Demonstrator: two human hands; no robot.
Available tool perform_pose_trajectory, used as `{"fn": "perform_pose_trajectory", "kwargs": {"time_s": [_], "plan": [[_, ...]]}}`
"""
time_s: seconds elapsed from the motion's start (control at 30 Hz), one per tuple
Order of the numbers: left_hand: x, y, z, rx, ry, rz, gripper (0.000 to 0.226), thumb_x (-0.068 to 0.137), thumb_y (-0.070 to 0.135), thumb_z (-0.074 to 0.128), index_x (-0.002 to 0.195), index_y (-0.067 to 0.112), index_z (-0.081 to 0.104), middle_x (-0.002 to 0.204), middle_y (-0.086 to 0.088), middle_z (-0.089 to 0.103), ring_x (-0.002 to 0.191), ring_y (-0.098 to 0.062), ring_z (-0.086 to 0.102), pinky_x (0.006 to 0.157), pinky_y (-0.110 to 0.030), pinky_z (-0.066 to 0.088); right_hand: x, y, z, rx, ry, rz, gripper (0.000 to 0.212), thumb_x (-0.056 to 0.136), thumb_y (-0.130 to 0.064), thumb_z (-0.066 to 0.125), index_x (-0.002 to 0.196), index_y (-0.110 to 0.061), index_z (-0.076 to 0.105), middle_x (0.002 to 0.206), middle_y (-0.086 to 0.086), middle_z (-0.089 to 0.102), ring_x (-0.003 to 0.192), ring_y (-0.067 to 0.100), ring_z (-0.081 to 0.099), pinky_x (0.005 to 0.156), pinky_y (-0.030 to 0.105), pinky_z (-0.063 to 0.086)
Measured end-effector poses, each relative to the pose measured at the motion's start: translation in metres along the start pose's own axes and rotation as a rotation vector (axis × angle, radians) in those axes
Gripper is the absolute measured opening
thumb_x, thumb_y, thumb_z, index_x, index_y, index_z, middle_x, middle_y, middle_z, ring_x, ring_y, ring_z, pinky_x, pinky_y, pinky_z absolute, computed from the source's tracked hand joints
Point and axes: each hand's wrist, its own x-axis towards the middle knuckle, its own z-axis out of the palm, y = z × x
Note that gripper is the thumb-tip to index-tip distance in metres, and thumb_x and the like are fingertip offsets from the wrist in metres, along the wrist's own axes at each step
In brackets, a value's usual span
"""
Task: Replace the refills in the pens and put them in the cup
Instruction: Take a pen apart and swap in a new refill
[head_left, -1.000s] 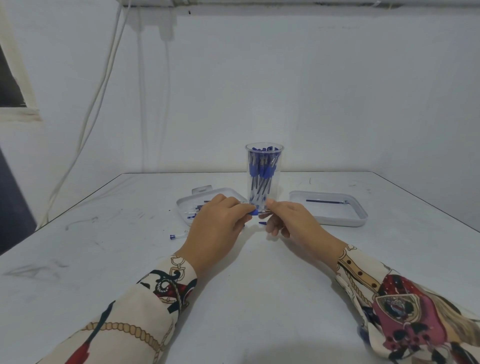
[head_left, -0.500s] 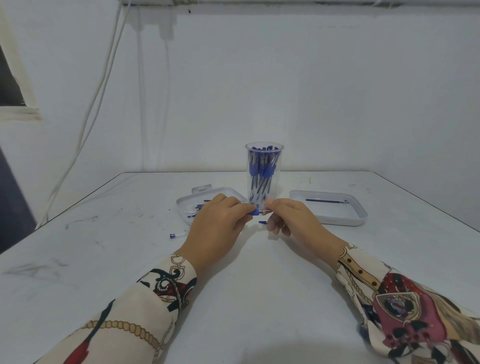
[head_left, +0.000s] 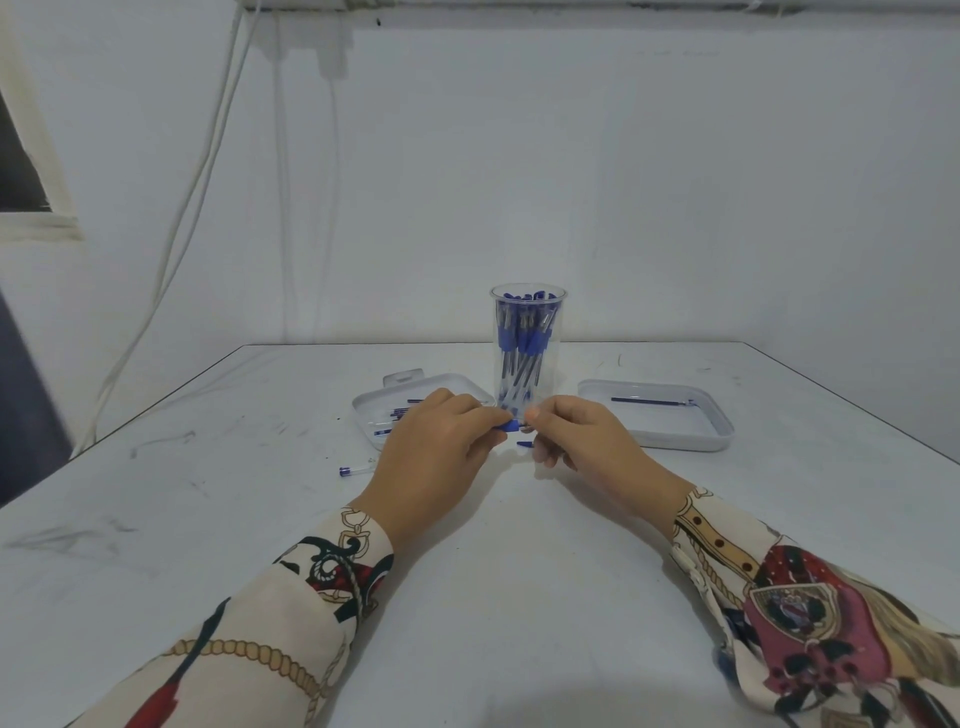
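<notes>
Left hand (head_left: 434, 457): grip pinches the blue end of a pen (head_left: 508, 426) between thumb and curled fingers. Right hand (head_left: 582, 441): grip pinches the other end of the same pen, fingers curled; the pen's middle is hidden by the fingertips, and whether a refill is seated in it cannot be told. Both hands meet just in front of the base of the cup (head_left: 528, 348), a clear tumbler standing upright near the centre of the white surface (head_left: 493, 597) and holding a bundle of blue-capped pens. A small blue part (head_left: 524, 444) lies on the surface directly below the hands. The left tray (head_left: 374, 410), white and shallow, sits just beside the cup, partly hidden behind the left hand, with several blue items in it, too small to identify. The right tray (head_left: 722, 436) sits apart from the cup on the other side and holds one thin refill (head_left: 649, 400) lying flat. A clear pen piece with blue tip (head_left: 356, 470) lies loose on the surface, left of the left hand. Both forearms wear patterned sleeves (head_left: 291, 603).
</notes>
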Motion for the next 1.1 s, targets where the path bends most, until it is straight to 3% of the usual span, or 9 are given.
{"fn": "perform_pose_trajectory", "kwargs": {"time_s": [0.17, 0.33, 0.5, 0.6, 0.8, 0.9, 1.1], "plan": [[0.001, -0.001, 0.000, 0.027, 0.009, 0.035, 0.020, 0.084, 0.023, 0.062, 0.101, 0.017, 0.072, 0.081, 0.000, 0.069, 0.068, -0.020, 0.053, 0.055, -0.025, 0.034, 0.003, 0.003, 0.001, -0.076, 0.041, -0.029, 0.024, 0.095, -0.026, 0.056, 0.078, -0.010, 0.065, 0.060, -0.001, 0.062, 0.051, 0.003, 0.052, 0.057, 0.016, 0.043], [-0.001, -0.003, 0.003, 0.041, 0.021, -0.044, 0.018, 0.083, 0.018, 0.063, 0.099, 0.018, 0.072, 0.082, 0.000, 0.069, 0.067, -0.022, 0.055, 0.053, -0.028, 0.038, 0.002, 0.007, 0.000, -0.155, 0.107, -0.059, 0.024, 0.099, -0.029, 0.046, 0.094, -0.018, 0.066, 0.078, -0.004, 0.065, 0.068, 0.009, 0.055, 0.069, 0.024, 0.045], [-0.002, -0.003, 0.002, 0.055, -0.032, -0.144, 0.025, 0.095, 0.022, 0.051, 0.116, 0.022, 0.065, 0.101, 0.000, 0.066, 0.085, -0.020, 0.050, 0.062, -0.026, 0.028, 0.005, 0.014, -0.013, -0.789, 0.093, -0.166, 0.026, 0.097, -0.026, 0.049, 0.116, -0.021, 0.066, 0.105, -0.005, 0.057, 0.097, 0.011, 0.050, 0.083, 0.026, 0.040], [-0.002, -0.002, 0.003, 0.071, -0.083, -0.157, 0.027, 0.097, 0.025, 0.046, 0.118, 0.022, 0.062, 0.105, 0.001, 0.064, 0.088, -0.018, 0.047, 0.064, -0.026, 0.027, 0.006, 0.018, -0.016, -0.964, 0.025, -0.197, 0.026, 0.096, -0.030, 0.052, 0.115, -0.022, 0.069, 0.107, -0.001, 0.058, 0.103, 0.015, 0.049, 0.084, 0.028, 0.042], [-0.003, -0.004, 0.004, 0.047, -0.111, -0.200, 0.024, 0.095, 0.026, 0.049, 0.113, 0.024, 0.066, 0.105, 0.002, 0.066, 0.095, -0.020, 0.052, 0.073, -0.031, 0.042, 0.007, 0.018, -0.016, -0.957, 0.062, -0.259, 0.022, 0.096, -0.025, 0.051, 0.106, -0.021, 0.070, 0.103, -0.002, 0.062, 0.099, 0.015, 0.050, 0.081, 0.028, 0.040], [-0.003, -0.004, 0.003, 0.048, -0.121, -0.195, 0.025, 0.095, 0.027, 0.049, 0.114, 0.025, 0.065, 0.105, 0.003, 0.066, 0.095, -0.018, 0.052, 0.072, -0.028, 0.038, 0.005, 0.014, -0.016, -0.902, 0.104, -0.272, 0.021, 0.098, -0.025, 0.048, 0.105, -0.024, 0.068, 0.100, -0.005, 0.065, 0.091, 0.011, 0.048, 0.075, 0.027, 0.036], [-0.003, -0.003, 0.003, 0.029, -0.120, -0.195, 0.023, 0.092, 0.023, 0.054, 0.112, 0.023, 0.067, 0.101, 0.000, 0.067, 0.094, -0.022, 0.052, 0.071, -0.030, 0.037, 0.002, 0.010, -0.011, -0.891, 0.097, -0.316, 0.022, 0.099, -0.026, 0.046, 0.106, -0.027, 0.067, 0.099, -0.009, 0.064, 0.094, 0.012, 0.048, 0.077, 0.028, 0.037]]}}
